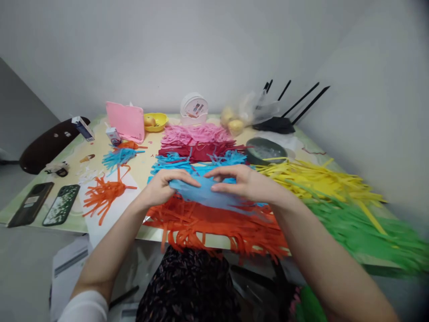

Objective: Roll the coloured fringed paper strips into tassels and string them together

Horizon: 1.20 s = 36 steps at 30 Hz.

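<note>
- Blue paper (pixel 197 193): seemingly being straightened, pinched by left hand (pixel 166 184).
- Right hand (pixel 243 180): being held half-open, grip unclear.
- Next: light tension seemingly being required.

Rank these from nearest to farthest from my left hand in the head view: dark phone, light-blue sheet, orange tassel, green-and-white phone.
From the left hand:
1. Light-blue sheet: in its grasp.
2. Orange tassel: to its left, on white paper.
3. Green-and-white phone: left of the tassel.
4. Dark phone: farthest left.
</note>
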Tool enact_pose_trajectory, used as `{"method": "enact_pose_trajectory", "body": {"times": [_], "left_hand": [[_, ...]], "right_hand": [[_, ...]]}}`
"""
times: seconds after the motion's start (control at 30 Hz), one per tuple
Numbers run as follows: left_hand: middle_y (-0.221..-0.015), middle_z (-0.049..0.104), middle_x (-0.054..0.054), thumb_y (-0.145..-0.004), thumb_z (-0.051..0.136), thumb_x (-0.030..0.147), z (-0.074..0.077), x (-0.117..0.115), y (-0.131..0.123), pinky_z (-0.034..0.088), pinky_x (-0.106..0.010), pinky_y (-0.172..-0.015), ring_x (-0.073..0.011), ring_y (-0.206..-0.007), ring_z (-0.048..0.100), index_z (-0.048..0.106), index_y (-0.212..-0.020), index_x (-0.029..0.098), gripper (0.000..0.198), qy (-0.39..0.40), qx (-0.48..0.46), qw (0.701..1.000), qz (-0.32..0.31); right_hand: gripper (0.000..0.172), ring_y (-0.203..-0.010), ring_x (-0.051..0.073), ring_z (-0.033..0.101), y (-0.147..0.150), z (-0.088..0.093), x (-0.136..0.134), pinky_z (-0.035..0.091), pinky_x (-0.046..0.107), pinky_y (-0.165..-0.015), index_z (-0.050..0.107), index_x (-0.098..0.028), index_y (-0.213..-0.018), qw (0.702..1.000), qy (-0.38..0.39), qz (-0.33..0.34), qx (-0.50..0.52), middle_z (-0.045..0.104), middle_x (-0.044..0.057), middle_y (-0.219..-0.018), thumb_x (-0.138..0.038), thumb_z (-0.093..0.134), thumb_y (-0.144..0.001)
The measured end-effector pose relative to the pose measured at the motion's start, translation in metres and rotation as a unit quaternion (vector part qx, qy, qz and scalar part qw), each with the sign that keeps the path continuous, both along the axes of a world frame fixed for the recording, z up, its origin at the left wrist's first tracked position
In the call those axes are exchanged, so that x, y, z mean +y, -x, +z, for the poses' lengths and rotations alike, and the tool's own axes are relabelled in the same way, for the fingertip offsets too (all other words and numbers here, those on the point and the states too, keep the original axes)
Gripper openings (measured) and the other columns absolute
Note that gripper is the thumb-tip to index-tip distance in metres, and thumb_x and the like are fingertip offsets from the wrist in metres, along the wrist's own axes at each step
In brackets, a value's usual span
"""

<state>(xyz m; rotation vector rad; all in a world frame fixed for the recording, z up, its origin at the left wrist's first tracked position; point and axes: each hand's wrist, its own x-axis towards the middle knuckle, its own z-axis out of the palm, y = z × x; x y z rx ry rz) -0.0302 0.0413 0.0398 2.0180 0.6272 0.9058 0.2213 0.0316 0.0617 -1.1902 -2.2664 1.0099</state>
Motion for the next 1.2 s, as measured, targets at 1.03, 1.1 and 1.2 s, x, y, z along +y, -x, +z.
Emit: {"method": "enact_pose_trajectory", "body": {"times": [1.03, 1.1, 1.2], "left_hand": [[-0.055, 0.045, 0.006, -0.071, 0.071, 0.048, 0.028, 0.019, -0.01, 0.029, -0.021, -0.049, -0.0079, -0.052, 0.039, 0.055, -0.06, 0.015, 0.039, 0.167, 0.232, 0.958, -0.013], [-0.055, 0.045, 0.006, -0.07, 0.072, 0.047, 0.03, 0.018, -0.011, 0.029, -0.021, -0.05, -0.0079, -0.052, 0.039, 0.054, -0.059, 0.015, 0.038, 0.15, 0.242, 0.958, -0.001], [-0.054, 0.045, 0.006, -0.07, 0.072, 0.046, 0.032, 0.016, -0.013, 0.029, -0.021, -0.05, -0.008, -0.052, 0.039, 0.054, -0.059, 0.015, 0.038, 0.134, 0.245, 0.96, 0.011]], "right_hand": [[0.046, -0.053, 0.01, 0.037, -0.005, 0.021, 0.003, 0.027, 0.026, -0.053, 0.05, -0.019, -0.061, 0.994, -0.025, -0.002, -0.109, 0.042, -0.004, -0.054, -0.06, 0.056, -0.081], [0.048, -0.052, 0.01, 0.036, -0.005, 0.023, 0.002, 0.026, 0.026, -0.052, 0.05, -0.019, -0.06, 0.993, -0.023, 0.002, -0.117, 0.04, -0.004, -0.053, -0.062, 0.055, -0.082], [0.051, -0.051, 0.01, 0.034, -0.005, 0.027, 0.002, 0.026, 0.026, -0.052, 0.051, -0.019, -0.059, 0.992, -0.024, 0.009, -0.126, 0.039, -0.004, -0.052, -0.065, 0.052, -0.082]]}}
